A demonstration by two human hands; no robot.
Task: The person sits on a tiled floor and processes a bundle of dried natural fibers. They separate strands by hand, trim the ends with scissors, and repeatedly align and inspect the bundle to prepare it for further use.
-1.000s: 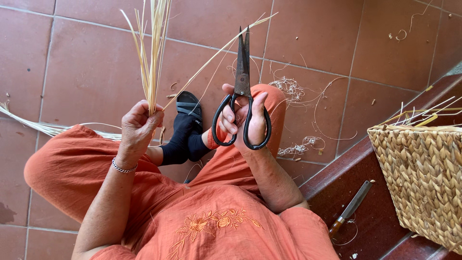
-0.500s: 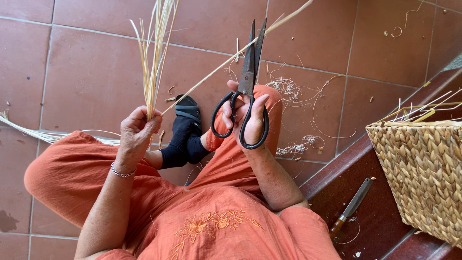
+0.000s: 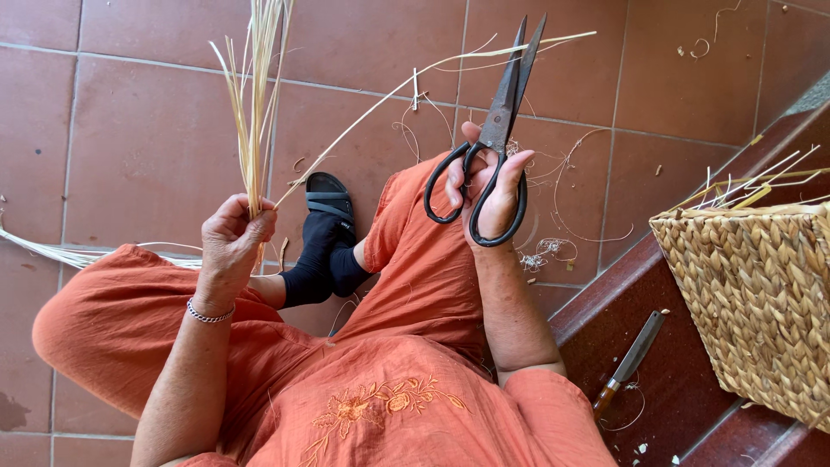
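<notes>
My left hand (image 3: 229, 244) grips a bundle of pale straw strands (image 3: 252, 112) that stand upright, with one long strand bending off to the right. My right hand (image 3: 484, 190) holds large black scissors (image 3: 497, 130) by the loop handles, blades pointing up and slightly apart beside the bent strand's tip. I sit in orange clothing (image 3: 380, 380), one black-socked foot in a black sandal (image 3: 327, 238) tucked over my knee.
A woven straw basket (image 3: 761, 294) with loose ends sticking up stands on the dark red step at right. A knife-like tool (image 3: 629, 361) lies on that step. Straw scraps litter the red tiled floor (image 3: 130, 130); more strands (image 3: 60, 252) lie at left.
The scissors have risen and their blades have parted a little near the bent strand. My left hand has kept the bundle upright, shifting slightly.
</notes>
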